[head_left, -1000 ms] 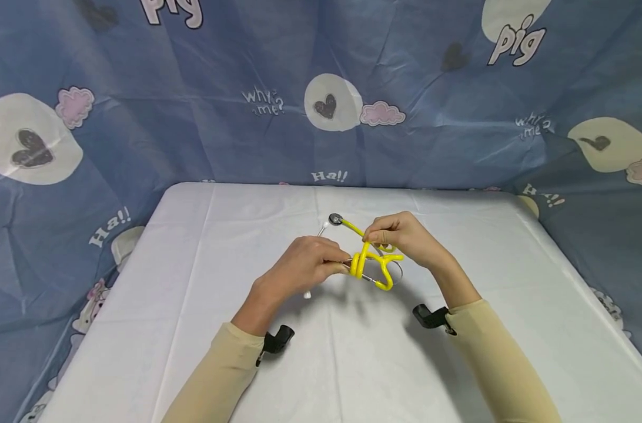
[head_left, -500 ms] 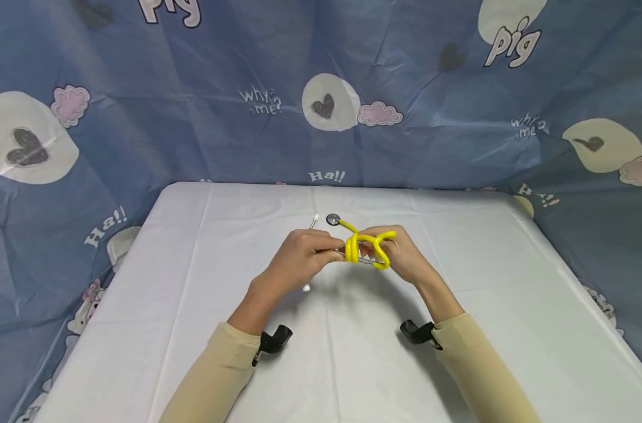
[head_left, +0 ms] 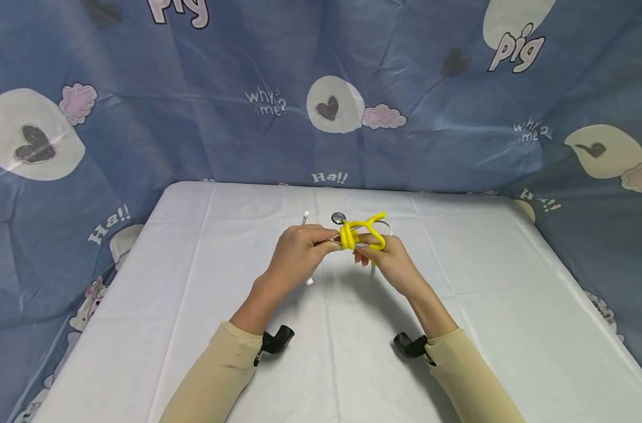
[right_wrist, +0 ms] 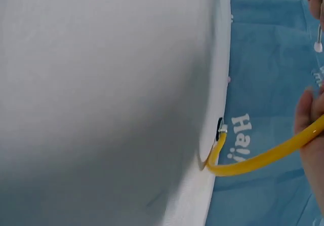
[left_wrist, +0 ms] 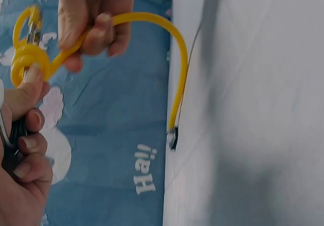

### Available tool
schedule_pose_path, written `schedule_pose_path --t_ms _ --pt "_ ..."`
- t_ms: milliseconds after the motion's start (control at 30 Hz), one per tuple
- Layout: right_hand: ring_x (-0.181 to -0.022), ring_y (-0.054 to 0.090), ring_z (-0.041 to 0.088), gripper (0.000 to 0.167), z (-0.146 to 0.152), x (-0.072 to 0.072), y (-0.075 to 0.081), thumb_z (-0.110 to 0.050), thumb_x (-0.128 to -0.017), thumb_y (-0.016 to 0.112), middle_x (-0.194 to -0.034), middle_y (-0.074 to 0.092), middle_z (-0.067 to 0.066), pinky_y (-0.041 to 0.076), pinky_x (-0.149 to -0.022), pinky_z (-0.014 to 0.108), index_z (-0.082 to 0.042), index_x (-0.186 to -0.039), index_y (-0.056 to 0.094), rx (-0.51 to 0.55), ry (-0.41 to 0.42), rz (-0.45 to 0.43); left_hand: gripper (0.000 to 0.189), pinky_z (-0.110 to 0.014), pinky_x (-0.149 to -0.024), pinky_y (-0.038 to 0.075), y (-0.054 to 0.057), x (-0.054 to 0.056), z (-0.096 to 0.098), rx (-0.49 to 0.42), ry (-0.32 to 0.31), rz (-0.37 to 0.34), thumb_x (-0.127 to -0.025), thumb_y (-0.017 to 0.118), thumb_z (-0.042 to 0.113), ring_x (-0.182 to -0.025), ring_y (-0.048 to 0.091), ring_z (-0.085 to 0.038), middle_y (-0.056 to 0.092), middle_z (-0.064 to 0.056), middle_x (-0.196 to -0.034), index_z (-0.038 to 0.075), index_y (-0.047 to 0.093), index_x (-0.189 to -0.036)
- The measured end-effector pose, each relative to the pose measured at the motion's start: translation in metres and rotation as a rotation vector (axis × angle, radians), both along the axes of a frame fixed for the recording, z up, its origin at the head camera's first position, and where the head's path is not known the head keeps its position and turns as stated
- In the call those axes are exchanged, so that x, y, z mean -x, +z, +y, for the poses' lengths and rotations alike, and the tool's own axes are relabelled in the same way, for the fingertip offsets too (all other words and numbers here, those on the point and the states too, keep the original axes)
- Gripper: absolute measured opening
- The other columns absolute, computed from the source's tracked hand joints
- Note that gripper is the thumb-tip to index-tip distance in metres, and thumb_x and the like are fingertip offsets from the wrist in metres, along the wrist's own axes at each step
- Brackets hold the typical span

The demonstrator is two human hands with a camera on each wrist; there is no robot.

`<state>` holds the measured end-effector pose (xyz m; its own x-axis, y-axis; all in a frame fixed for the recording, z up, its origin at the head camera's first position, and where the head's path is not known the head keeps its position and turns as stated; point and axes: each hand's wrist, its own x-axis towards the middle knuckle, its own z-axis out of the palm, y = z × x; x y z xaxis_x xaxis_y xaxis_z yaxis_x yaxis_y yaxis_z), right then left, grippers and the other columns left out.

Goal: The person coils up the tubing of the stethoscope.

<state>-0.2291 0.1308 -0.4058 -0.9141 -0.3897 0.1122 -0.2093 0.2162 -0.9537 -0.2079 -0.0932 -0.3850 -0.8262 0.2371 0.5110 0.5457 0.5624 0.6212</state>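
A yellow stethoscope is held above the white table, its tubing [head_left: 347, 237] wound in coils around the metal ear tubes. My left hand [head_left: 298, 249] grips the ear tubes just left of the coils, thumb against them in the left wrist view. White eartips [head_left: 307, 214] stick out beyond that hand. My right hand [head_left: 394, 265] holds the loose stretch of tubing [left_wrist: 179, 74] below the coils, fingers curled round it in the left wrist view. That stretch runs on to the round chest piece [head_left: 338, 218], which hangs at the far side of the hands.
A white cloth covers the table [head_left: 236, 352]. Behind it hangs a blue printed curtain [head_left: 210, 117], which also runs along both sides. Black wrist cameras [head_left: 278, 339] sit at both sleeve cuffs.
My right hand has come down from above the coils, passing under the ear tubes with the tubing. The left hand stays near its place while the coils and forked yellow end have tilted upward.
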Motion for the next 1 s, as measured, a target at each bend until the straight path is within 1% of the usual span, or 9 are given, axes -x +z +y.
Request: schedule_pose_path --t_ms 100,200,267,333,467,600,767,900,1000 --pt "-0.075 0.06 0.03 0.023 -0.003 -0.004 -0.001 -0.012 -0.101 0.056 -0.082 0.066 0.012 0.054 -0.07 0.035 0.003 -0.109 0.07 -0.075 0.009 0.045 0.022 -0.026 -0.063 0.049 0.001 0.002 -0.002 0.001 0.073 -0.006 -0.085 0.078 0.03 -0.071 0.066 -0.006 0.078 0.006 -0.09 0.022 0.08 -0.104" --pt "-0.08 0.059 0.039 0.023 -0.006 -0.009 -0.001 -0.012 -0.101 0.056 -0.085 0.066 0.02 0.054 -0.069 0.031 0.004 -0.11 0.07 -0.089 -0.004 0.059 0.023 -0.027 -0.058 0.046 0.001 0.003 -0.003 0.019 0.112 -0.015 -0.085 0.078 0.032 -0.064 0.062 -0.007 0.077 0.006 -0.088 0.023 0.08 -0.105" --pt "-0.078 0.06 0.036 0.023 -0.008 -0.012 0.0 -0.011 -0.101 0.057 -0.087 0.067 0.023 0.053 -0.068 0.028 0.005 -0.11 0.07 -0.113 -0.028 0.09 0.023 -0.027 -0.055 0.043 0.001 0.003 -0.003 0.063 0.134 -0.013 -0.085 0.077 0.035 -0.061 0.058 -0.007 0.076 0.008 -0.085 0.025 0.079 -0.106" --pt "-0.075 0.06 0.027 0.021 -0.011 -0.015 0.003 -0.011 -0.1 0.058 -0.085 0.068 0.021 0.052 -0.066 0.026 0.002 -0.109 0.072 -0.168 -0.049 0.14 0.024 -0.028 -0.053 0.04 0.001 0.003 -0.003 0.106 0.165 -0.011 -0.086 0.076 0.038 -0.058 0.054 -0.008 0.075 0.009 -0.082 0.027 0.079 -0.106" --pt "-0.068 0.058 0.014 0.014 -0.017 -0.022 0.009 -0.009 -0.098 0.061 -0.077 0.067 0.01 0.051 -0.061 0.025 -0.003 -0.103 0.073 -0.296 -0.068 0.276 0.023 -0.029 -0.053 0.043 0.0 0.003 -0.006 0.148 0.222 0.002 -0.085 0.076 0.039 -0.062 0.06 -0.008 0.075 0.01 -0.082 0.029 0.08 -0.105" --pt "-0.066 0.056 0.012 0.007 -0.021 -0.03 0.015 -0.006 -0.095 0.064 -0.073 0.063 0.004 0.049 -0.059 0.023 -0.005 -0.096 0.071 -0.347 -0.065 0.357 0.022 -0.033 -0.054 0.046 -0.001 0.003 -0.009 0.157 0.257 0.02 -0.085 0.076 0.04 -0.066 0.064 -0.011 0.075 0.009 -0.083 0.029 0.08 -0.104" --pt "-0.066 0.053 0.009 0.005 -0.021 -0.038 0.016 -0.008 -0.095 0.065 -0.075 0.061 0.001 0.047 -0.058 0.022 -0.007 -0.093 0.069 -0.408 -0.041 0.401 0.019 -0.034 -0.052 0.044 -0.004 0.005 -0.013 0.186 0.313 0.031 -0.084 0.076 0.04 -0.061 0.059 -0.012 0.071 0.01 -0.077 0.03 0.08 -0.1" --pt "-0.069 0.054 0.009 0.006 -0.021 -0.045 0.016 -0.01 -0.095 0.066 -0.079 0.064 0.0 0.047 -0.061 0.022 -0.008 -0.096 0.071 -0.455 -0.025 0.441 0.019 -0.032 -0.051 0.042 -0.007 0.007 -0.015 0.224 0.342 0.022 -0.084 0.076 0.041 -0.061 0.059 -0.011 0.072 0.011 -0.078 0.031 0.08 -0.099" --pt "-0.071 0.052 0.009 0.006 -0.019 -0.05 0.019 -0.009 -0.094 0.067 -0.08 0.064 -0.001 0.047 -0.063 0.023 -0.008 -0.097 0.072 -0.485 -0.008 0.458 0.019 -0.032 -0.051 0.042 -0.007 0.008 -0.015 0.262 0.347 -0.005 -0.084 0.075 0.041 -0.064 0.062 -0.012 0.074 0.011 -0.083 0.03 0.08 -0.099"
